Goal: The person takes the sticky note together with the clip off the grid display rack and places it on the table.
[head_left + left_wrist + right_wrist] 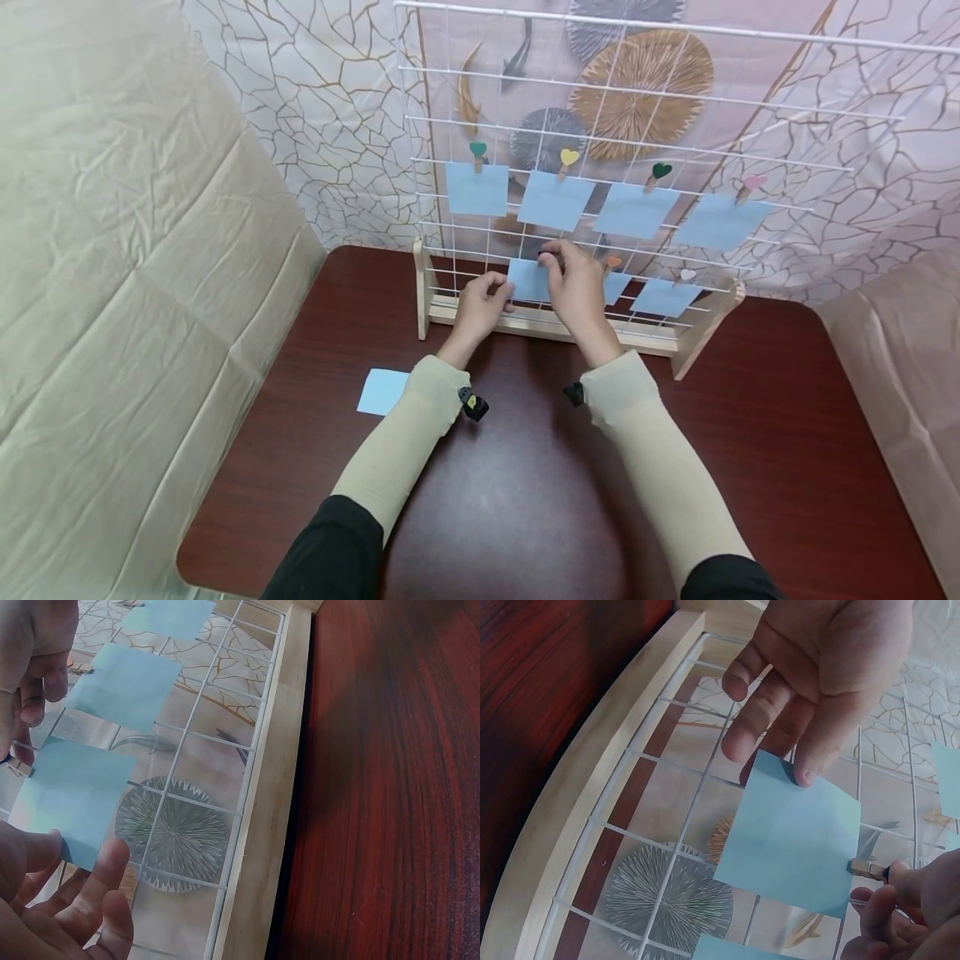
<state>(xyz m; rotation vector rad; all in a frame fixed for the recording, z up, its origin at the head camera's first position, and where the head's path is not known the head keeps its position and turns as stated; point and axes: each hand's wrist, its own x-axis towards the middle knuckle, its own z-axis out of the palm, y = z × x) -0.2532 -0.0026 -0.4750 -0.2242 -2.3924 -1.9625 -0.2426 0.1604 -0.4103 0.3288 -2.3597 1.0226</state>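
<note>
A light blue paper square (527, 281) lies against the lower part of a white wire grid (480, 243). My left hand (480, 307) pinches its left edge, thumb in front and fingers behind, as the right wrist view shows. At the paper's top edge my right hand (577, 287) grips a small wooden clothespin (868, 868) with a dark end. The clothespin's tip overlaps the paper's edge; part of it is hidden by the right fingers. To the right, another blue paper (124, 686) hangs in the same row, partly behind the right hand in the head view.
Several blue papers hang in the row above from heart-topped clothespins, among them a yellow one (569, 158). A third lower paper (666, 297) hangs at right. The grid stands in a wooden base (645, 340) on a dark red table (480, 500). A loose blue paper (381, 391) lies left.
</note>
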